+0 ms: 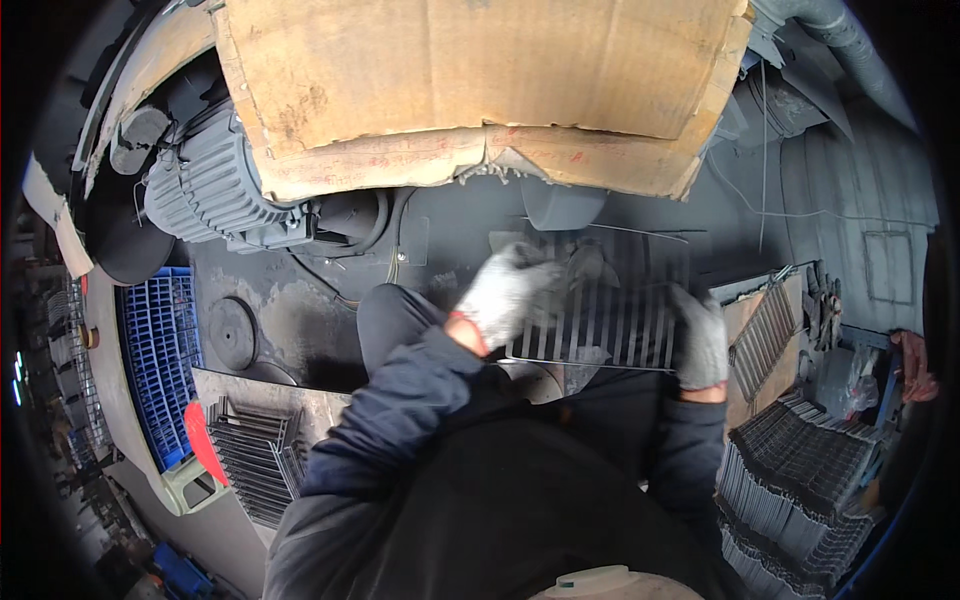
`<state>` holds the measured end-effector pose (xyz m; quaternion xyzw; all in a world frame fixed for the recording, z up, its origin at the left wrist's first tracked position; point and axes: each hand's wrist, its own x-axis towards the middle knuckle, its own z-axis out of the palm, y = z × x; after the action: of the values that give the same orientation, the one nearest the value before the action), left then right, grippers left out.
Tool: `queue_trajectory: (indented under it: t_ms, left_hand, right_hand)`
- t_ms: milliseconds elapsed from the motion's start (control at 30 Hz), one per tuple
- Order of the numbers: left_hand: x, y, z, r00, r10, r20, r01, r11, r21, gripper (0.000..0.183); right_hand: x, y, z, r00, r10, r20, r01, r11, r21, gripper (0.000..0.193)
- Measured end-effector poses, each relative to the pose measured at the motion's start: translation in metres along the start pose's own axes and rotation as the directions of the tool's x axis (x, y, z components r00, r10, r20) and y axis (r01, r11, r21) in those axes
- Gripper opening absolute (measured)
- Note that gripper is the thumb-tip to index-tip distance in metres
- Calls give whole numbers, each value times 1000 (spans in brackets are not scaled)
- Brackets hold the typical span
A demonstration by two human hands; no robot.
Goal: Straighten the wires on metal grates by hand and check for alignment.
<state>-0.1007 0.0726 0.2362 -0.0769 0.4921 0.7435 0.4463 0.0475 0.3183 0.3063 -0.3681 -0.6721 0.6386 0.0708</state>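
Note:
Between my hands is a dark metal wire grate (630, 335) with parallel bars, blurred by motion and held over my lap. My left hand (497, 292), in a whitish work glove with a red cuff, grips the grate's left side. On the opposite side my gloved right hand (703, 340) closes round the right edge, its fingertips partly smeared. Just beyond the grate's far edge, a grey rounded wheel (563, 205) shows below a cardboard sheet (480, 75). Whether the grate touches the wheel I cannot tell.
A ribbed grey motor (225, 185) sits at the far left, with cables beside it. Stacked grates (790, 470) fill the near right, below a single grate (765, 340) on a board. More grates (255, 455) lie at the left, near a blue plastic crate (160, 360).

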Motion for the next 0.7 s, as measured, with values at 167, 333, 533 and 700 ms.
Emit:
queue_trajectory:
  t_ms: [167,333,533,700]
  left_hand:
    - [-26,15,-16,997,-6,-80,3,999,-32,36]
    - [-106,33,-117,912,111,-395,-130,991,-21,20]
    - [-186,19,-104,868,246,-431,-233,969,84,29]
    - [-206,-6,-89,876,403,-266,-319,896,307,28]
  right_hand:
    - [11,-11,21,987,95,132,-111,987,115,27]
    - [12,31,147,904,-22,426,-84,970,229,14]
    - [-40,28,151,844,-49,533,-106,961,255,31]
    - [-63,20,108,831,25,555,-104,988,111,25]
